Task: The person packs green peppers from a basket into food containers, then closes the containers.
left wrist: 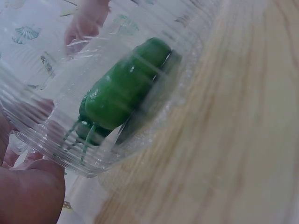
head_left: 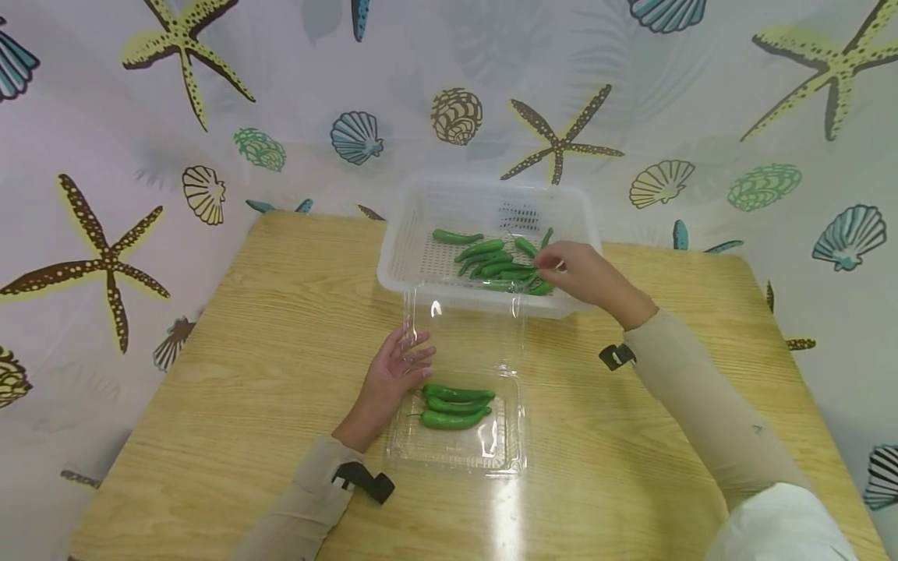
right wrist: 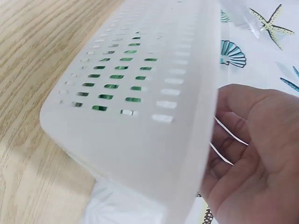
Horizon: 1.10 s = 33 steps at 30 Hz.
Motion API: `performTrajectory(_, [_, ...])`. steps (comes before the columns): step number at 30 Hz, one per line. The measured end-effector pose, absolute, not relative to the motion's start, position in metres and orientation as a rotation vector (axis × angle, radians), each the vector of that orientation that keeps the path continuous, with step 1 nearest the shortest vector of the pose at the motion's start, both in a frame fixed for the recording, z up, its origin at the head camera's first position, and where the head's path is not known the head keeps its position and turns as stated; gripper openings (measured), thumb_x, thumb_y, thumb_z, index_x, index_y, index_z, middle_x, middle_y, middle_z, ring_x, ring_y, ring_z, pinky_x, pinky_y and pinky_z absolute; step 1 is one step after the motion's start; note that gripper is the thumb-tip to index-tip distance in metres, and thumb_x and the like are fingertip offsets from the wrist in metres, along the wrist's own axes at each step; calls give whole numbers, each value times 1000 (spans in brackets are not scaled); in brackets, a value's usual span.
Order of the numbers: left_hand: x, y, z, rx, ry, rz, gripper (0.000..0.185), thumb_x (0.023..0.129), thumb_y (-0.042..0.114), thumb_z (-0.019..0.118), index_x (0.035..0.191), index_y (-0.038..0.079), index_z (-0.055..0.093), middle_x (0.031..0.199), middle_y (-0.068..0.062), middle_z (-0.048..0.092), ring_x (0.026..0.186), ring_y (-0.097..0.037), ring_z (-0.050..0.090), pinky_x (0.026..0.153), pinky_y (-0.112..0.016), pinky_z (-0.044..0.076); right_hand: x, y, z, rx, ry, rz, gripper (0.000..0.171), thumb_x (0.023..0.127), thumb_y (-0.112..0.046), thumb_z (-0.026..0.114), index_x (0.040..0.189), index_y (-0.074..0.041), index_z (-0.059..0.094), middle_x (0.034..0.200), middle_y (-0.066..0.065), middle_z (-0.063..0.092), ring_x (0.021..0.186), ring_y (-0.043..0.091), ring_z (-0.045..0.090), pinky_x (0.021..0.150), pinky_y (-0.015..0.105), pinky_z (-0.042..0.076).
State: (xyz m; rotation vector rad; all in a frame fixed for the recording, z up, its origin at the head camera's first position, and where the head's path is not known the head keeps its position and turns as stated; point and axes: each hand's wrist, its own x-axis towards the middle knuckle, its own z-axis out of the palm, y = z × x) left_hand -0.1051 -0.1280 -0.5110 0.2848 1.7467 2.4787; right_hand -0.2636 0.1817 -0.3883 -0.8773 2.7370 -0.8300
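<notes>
A person sits at a wooden table (head_left: pixel 231 389) with a clear plastic clamshell box (head_left: pixel 456 444) holding three green peppers (head_left: pixel 454 405), its lid (head_left: pixel 466 327) standing open and steadied by the relaxed, straight-fingered left hand (head_left: pixel 396 374). Just beyond, touching the lid, a white slotted basket (head_left: pixel 421 273) holds roughly eight more green chillies (head_left: pixel 494 265), where the right hand (head_left: pixel 585 273) reaches over the near rim, fingertips pinching one. Bare tabletop lies open on both sides.

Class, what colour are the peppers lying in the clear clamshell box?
Green; the peppers show best in the head view.
</notes>
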Motion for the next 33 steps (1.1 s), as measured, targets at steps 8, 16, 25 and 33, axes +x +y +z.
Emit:
performTrajectory(8, [-104,-128,-510,254,1722,2490,78,84,-8,62,147,15,21,142,-24,33,123,-33,45,95,-35,46,-271,174,-398,-746,2734,-633,24,93,-21,58,100,0,66,93,12,67,82,23,62,76,40,53])
performTrajectory(16, [-104,-129,-507,270,1727,2485,79,84,-10,61,147,7,16,142,-27,30,123,-34,45,95,-35,47,-279,168,-410,-574,2729,-503,32,93,-28,57,74,-4,67,58,2,55,51,15,44,50,29,42])
performTrajectory(25, [-104,-129,-510,290,1738,2484,77,84,-10,60,146,9,20,142,-26,32,122,-36,45,95,-35,47,-289,164,-422,-448,2735,-412,36,89,-24,61,58,-8,52,51,-1,45,45,12,39,42,25,37])
performTrajectory(33, [-106,-128,-510,274,1746,2475,78,84,-9,61,147,10,20,142,-24,34,122,-35,45,96,-36,46,-293,162,-426,-427,2756,-355,26,89,-22,63,70,-3,60,57,5,56,49,16,48,46,29,44])
